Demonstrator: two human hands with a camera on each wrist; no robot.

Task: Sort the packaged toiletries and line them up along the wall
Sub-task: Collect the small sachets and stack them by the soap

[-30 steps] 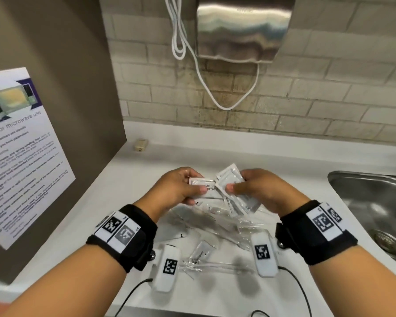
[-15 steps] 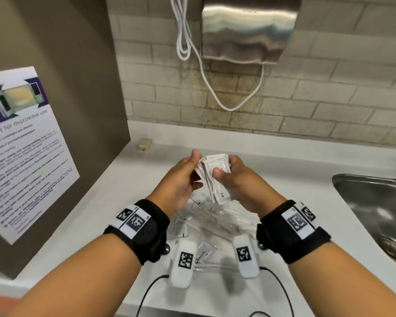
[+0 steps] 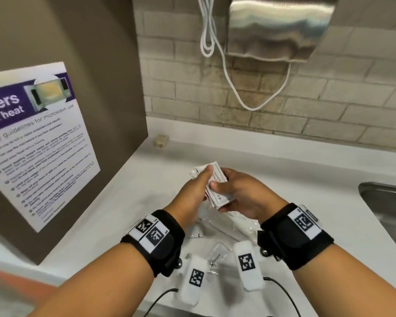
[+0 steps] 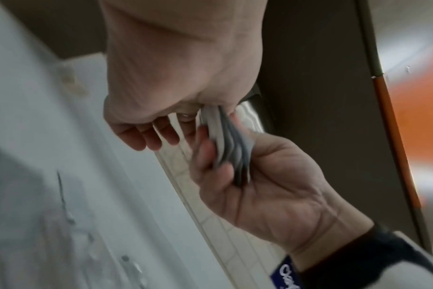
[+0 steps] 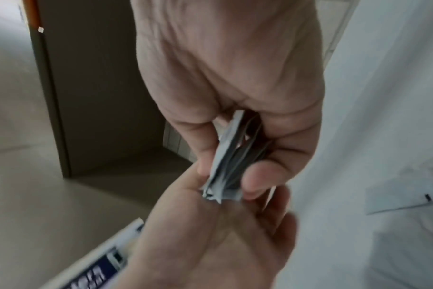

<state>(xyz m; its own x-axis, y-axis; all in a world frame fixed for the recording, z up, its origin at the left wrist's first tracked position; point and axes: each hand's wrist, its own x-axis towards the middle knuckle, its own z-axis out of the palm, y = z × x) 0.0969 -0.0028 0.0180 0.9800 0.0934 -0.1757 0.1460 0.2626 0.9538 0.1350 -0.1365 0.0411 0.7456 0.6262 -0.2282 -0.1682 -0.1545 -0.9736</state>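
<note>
A stack of white shampoo sachets (image 3: 216,187) is held above the white counter (image 3: 128,202) between both hands. My left hand (image 3: 202,180) pinches its left edge with the thumb on top. My right hand (image 3: 223,194) cups it from the right, thumb pressed on the printed face. The left wrist view shows the sachet edges (image 4: 224,140) fanned between both hands, and the right wrist view shows the stack (image 5: 229,158) squeezed edge-on. Under the hands lies a pile of clear-wrapped toiletries (image 3: 229,227), with a small packet (image 3: 217,251) nearer me.
A steel sink (image 3: 386,202) is set into the counter at the right. On the brick wall hang a hand dryer (image 3: 277,26) and a looped white cord (image 3: 238,88). A brown panel with a poster (image 3: 39,143) closes the left side. A small beige block (image 3: 161,141) sits by the back ledge.
The sachets held separately in each hand have been brought together into one stack, now held by both hands a little farther from me.
</note>
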